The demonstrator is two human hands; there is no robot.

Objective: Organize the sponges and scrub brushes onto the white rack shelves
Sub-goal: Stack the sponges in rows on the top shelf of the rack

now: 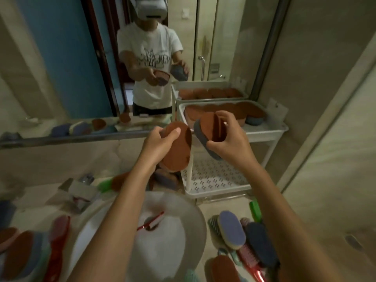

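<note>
My left hand grips a brown oval sponge held above the counter, left of the white rack. My right hand holds a brown sponge with a grey scrub backing just in front of the rack's top shelf. That top shelf holds a row of brown sponges and a blue one. The lower shelf is perforated and bare. More sponges and brushes lie on the counter at the right, others at the left.
A white basin with a red-handled brush in it sits below my arms. A mirror fills the wall ahead, with a chrome ledge under it. A wall stands close on the right.
</note>
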